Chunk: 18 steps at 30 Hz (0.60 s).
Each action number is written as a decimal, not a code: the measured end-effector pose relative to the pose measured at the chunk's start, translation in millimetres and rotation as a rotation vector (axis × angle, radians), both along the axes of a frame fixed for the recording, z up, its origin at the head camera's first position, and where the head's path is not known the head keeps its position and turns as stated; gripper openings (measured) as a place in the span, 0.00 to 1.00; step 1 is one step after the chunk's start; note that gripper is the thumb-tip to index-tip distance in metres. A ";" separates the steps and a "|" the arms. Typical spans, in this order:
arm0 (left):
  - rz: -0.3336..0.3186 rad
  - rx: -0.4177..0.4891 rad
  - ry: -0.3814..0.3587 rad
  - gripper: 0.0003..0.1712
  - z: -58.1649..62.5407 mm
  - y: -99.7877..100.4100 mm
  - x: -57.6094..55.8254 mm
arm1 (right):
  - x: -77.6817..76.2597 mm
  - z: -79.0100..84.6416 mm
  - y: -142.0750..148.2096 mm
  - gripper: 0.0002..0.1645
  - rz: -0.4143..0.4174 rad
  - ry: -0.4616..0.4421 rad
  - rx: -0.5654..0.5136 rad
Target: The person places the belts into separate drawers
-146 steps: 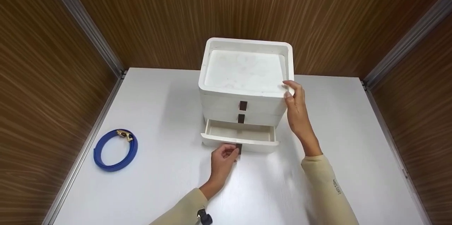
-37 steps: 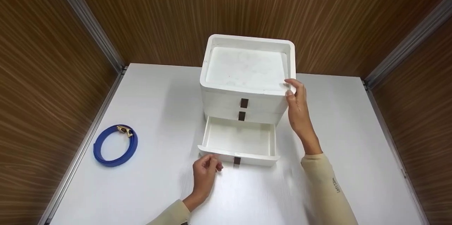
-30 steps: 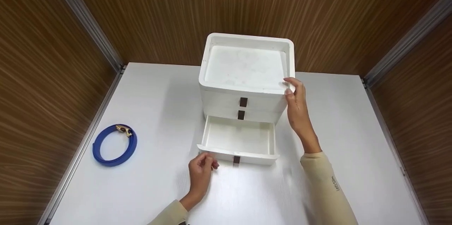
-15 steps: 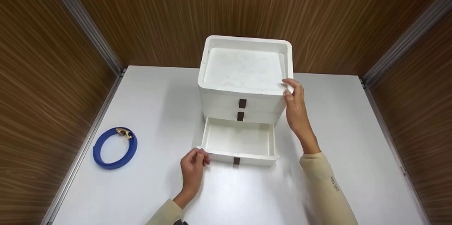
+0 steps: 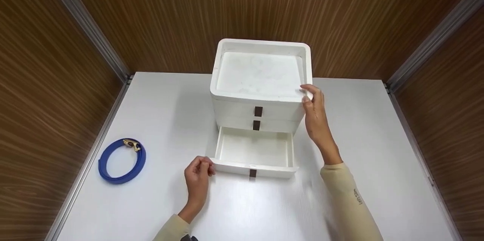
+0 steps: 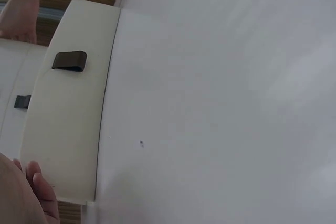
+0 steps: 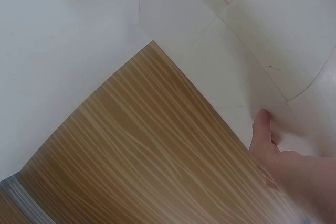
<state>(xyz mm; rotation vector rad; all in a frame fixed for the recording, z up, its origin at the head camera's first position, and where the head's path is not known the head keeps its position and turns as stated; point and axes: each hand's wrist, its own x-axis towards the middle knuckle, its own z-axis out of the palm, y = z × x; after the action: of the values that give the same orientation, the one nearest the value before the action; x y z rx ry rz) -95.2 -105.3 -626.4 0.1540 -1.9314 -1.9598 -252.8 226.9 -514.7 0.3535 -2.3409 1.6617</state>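
Note:
A white drawer cabinet (image 5: 261, 72) with a shallow tray top stands at the back of the table. Its bottom drawer (image 5: 255, 148) is pulled out and bare inside; the drawers above are closed. My right hand (image 5: 315, 116) grips the cabinet's front right top corner, index finger over the rim and thumb on the front. My left hand (image 5: 198, 176), fingers loosely curled, is beside the left end of the drawer's front; whether it touches is unclear. The brown handle (image 6: 70, 61) of that drawer is free of any hand.
A coiled blue belt (image 5: 140, 163) with a gold buckle (image 5: 131, 144) lies on the left of the white table (image 5: 162, 120). Wood-grain panels (image 5: 264, 2) with metal edge rails enclose the back and both sides.
Since the earliest frame, the bottom drawer has come further out. My left hand has let go of its handle and moved left to the drawer's end. My right hand has kept its hold.

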 end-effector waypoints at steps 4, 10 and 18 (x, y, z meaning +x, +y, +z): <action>0.021 -0.010 -0.012 0.10 2.4 -4.1 0.3 | 0.8 -1.0 -1.4 0.29 0.010 0.006 0.000; 0.046 -0.025 -0.058 0.11 9.1 -14.6 -2.7 | -2.2 -2.1 -3.4 0.30 0.028 0.012 -0.033; 0.088 -0.049 -0.082 0.10 12.2 -26.0 -6.0 | -4.2 -1.3 -5.3 0.31 0.024 0.002 -0.009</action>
<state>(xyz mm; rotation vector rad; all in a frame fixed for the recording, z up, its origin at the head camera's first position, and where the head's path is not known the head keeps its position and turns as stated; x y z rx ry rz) -101.2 -131.3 -614.2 0.3042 -1.9871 -1.8746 -257.1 221.6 -516.0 0.3834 -2.3359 1.6817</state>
